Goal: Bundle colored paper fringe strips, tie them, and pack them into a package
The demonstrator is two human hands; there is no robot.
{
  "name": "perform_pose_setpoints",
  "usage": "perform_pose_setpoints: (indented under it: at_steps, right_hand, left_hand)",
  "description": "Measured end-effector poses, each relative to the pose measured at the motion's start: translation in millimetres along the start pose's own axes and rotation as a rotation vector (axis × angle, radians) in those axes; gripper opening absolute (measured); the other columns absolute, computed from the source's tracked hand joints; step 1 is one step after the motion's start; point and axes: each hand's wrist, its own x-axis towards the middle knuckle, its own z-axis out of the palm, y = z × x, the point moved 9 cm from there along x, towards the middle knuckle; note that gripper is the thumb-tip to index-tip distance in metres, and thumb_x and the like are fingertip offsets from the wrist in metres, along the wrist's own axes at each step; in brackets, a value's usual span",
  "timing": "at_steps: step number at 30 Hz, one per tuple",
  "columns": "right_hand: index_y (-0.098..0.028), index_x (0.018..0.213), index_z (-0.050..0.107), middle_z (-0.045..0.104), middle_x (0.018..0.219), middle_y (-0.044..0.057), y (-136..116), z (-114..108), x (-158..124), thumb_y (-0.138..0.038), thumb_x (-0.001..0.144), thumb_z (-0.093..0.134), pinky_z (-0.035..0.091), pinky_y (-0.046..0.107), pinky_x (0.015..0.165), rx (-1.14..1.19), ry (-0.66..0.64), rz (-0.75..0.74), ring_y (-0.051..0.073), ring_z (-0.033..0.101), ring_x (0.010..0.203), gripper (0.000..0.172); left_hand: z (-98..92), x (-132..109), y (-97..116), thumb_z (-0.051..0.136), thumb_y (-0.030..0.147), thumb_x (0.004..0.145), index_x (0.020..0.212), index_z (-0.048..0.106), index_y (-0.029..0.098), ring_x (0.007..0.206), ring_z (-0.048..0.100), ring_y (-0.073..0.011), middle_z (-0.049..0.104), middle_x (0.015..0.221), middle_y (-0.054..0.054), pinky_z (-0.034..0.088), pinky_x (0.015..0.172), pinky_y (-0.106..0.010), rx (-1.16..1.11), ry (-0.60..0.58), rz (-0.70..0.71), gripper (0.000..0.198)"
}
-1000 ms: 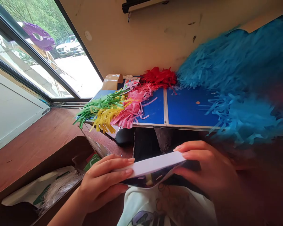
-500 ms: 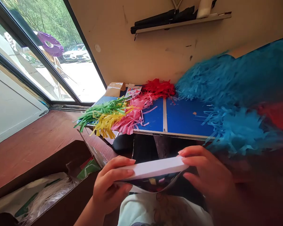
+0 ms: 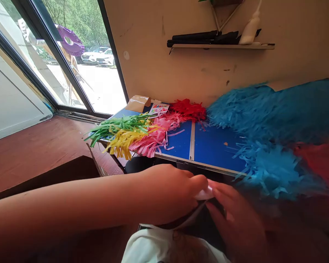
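Observation:
Low in front of my body, both hands are at the right end of a white-edged, glossy sheet-like thing (image 3: 205, 193). My left forearm reaches across the view, and my left hand (image 3: 178, 190) is curled closed over the white edge, hiding most of it. My right hand (image 3: 230, 208) grips the same end, thumb below and fingers above, partly in shadow. Beneath the left hand a thin curved edge of the thing shows. Its exact kind cannot be made out.
A blue folding table (image 3: 214, 146) bears green (image 3: 117, 126), yellow (image 3: 126, 140), pink (image 3: 153, 138) and red fringed paper (image 3: 188, 109). Large blue fringe (image 3: 263, 109) lies at right. An open cardboard box (image 3: 71, 171) stands at left. A wall shelf (image 3: 222, 46) holds a white bottle (image 3: 250, 31).
My left hand has left the thing's left end and crossed rightward to its right end, beside my right hand. My right hand stays at that end. The view has tilted.

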Motion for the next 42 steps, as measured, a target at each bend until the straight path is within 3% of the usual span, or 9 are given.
perform_pose_setpoints:
  at_steps: [5,11,19,27,31,36,42]
  right_hand:
    - [-0.023,0.103,0.059,0.057,0.114,0.006,-10.9,2.5,-8.0,-0.008,0.076,0.058,0.052,0.039,0.085,-0.099,-0.002,-0.083,0.024,0.054,0.107,0.031]
    - [-0.019,0.087,0.054,0.055,0.113,0.008,-17.0,1.0,3.6,-0.012,0.077,0.055,0.053,0.036,0.083,-0.091,-0.008,-0.113,0.022,0.054,0.106,0.012]
    - [-0.03,0.088,0.056,0.059,0.113,0.002,-7.6,3.5,-2.7,-0.021,0.078,0.057,0.057,0.033,0.081,-0.004,-0.047,-0.002,0.023,0.058,0.104,0.013]
    - [-0.019,0.092,0.055,0.058,0.112,0.008,-12.6,1.9,-2.3,-0.016,0.084,0.054,0.054,0.027,0.083,0.028,-0.014,-0.031,0.016,0.058,0.101,0.008]
    - [-0.02,0.088,0.057,0.059,0.112,0.008,-12.9,2.3,-1.4,-0.022,0.087,0.05,0.054,0.025,0.081,0.036,0.01,-0.001,0.015,0.059,0.101,0.008]
    - [-0.022,0.081,0.064,0.066,0.091,0.005,-14.8,5.8,2.3,-0.027,0.09,0.044,0.055,0.018,0.075,-0.015,0.0,0.028,0.012,0.065,0.084,0.023]
    - [-0.022,0.069,0.053,0.065,0.084,0.002,-3.9,3.9,-0.9,-0.024,0.089,0.048,0.056,0.015,0.069,0.222,0.164,0.128,0.01,0.066,0.075,0.021]
  left_hand:
    - [11.8,0.0,-1.7,0.055,0.026,0.084,0.101,0.055,0.019,0.067,0.064,-0.0172,0.065,0.085,-0.002,0.046,0.055,-0.026,-0.082,0.017,0.007,0.019]
    - [15.4,-10.5,-2.6,0.055,0.026,0.084,0.101,0.057,0.017,0.071,0.063,-0.0154,0.064,0.085,-0.003,0.047,0.06,-0.024,-0.091,0.02,0.036,0.019]
    - [11.9,-16.8,-3.9,0.055,0.024,0.085,0.108,0.056,0.018,0.066,0.06,-0.0128,0.066,0.082,-0.001,0.043,0.057,-0.021,-0.124,0.102,0.085,0.023]
    - [8.8,-25.7,1.9,0.043,0.027,0.092,0.111,0.053,0.017,0.069,0.06,-0.0129,0.066,0.085,-0.003,0.046,0.061,-0.022,-0.134,0.119,0.115,0.024]
    - [8.7,-27.3,6.7,0.035,0.028,0.094,0.116,0.049,0.018,0.07,0.059,-0.0121,0.064,0.087,-0.003,0.048,0.062,-0.021,-0.087,0.09,0.117,0.027]
    - [15.4,-27.4,13.6,0.032,0.031,0.095,0.13,0.039,0.019,0.073,0.059,-0.0138,0.06,0.091,-0.006,0.051,0.066,-0.026,0.013,-0.008,0.164,0.038]
    - [16.2,-25.8,13.5,0.031,0.031,0.095,0.129,0.042,0.02,0.074,0.058,-0.0131,0.059,0.09,-0.006,0.051,0.066,-0.024,-0.014,-0.034,0.136,0.037]
